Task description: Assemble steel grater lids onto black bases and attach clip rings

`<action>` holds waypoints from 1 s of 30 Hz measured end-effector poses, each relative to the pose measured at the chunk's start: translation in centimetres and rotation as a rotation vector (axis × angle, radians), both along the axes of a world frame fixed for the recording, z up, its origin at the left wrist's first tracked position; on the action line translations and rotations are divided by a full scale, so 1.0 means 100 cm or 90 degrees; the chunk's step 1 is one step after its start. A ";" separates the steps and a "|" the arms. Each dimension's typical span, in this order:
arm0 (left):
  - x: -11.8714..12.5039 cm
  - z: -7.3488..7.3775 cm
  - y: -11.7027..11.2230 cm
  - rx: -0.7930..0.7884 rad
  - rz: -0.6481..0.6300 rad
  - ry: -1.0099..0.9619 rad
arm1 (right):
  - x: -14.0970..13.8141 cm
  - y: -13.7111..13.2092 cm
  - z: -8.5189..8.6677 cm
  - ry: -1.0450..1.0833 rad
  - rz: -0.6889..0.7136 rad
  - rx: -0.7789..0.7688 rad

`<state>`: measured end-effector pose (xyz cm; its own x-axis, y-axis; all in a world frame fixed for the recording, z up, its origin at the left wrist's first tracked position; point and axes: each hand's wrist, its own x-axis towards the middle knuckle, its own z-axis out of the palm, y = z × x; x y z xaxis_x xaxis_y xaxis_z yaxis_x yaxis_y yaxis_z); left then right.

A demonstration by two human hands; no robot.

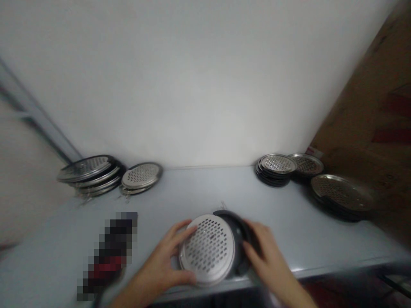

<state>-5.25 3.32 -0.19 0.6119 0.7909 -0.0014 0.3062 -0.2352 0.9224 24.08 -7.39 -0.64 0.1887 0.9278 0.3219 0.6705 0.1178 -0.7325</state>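
Disc (pixel 208 249) sits between our left grip (pixel 167 257) and right grip (pixel 269 250), overlapping a dark piece (pixel 238 240) near the tabletop (pixel 205 188)'s front edge — room runs back between left stacks (pixel 91 167) and right stacks (pixel 278 164). We clamp the disc's rim with left thumb and fingers; the right is clasped on the dark piece's outer edge.

In the left hand (pixel 167 259), the perforated disc (pixel 208 248) looks like pale metal with a satin sheen, while the dark round piece (pixel 240 229) in the right hand (pixel 265 246) looks like plastic, matt with a faint gloss. Beneath both hands the tabletop (pixel 199 188) appears smooth and softly glossy; beyond them the wall (pixel 205 85) is matt, and the brown panel (pixel 362 124) to their right resembles cardboard.
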 end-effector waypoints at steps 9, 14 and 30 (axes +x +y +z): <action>0.018 -0.020 -0.004 0.336 0.005 0.153 | -0.017 0.004 0.001 0.000 -0.041 -0.029; 0.038 -0.015 -0.007 0.434 0.008 0.150 | -0.020 0.000 -0.001 0.016 -0.037 -0.004; 0.101 0.015 -0.044 -0.225 -0.125 -0.248 | 0.023 0.008 0.029 0.187 -0.091 0.314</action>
<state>4.83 -1.06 1.33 0.7560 0.6545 0.0105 -0.0916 0.0898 0.9917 26.41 -6.63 2.21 0.4474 0.6405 0.6242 0.4820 0.4151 -0.7715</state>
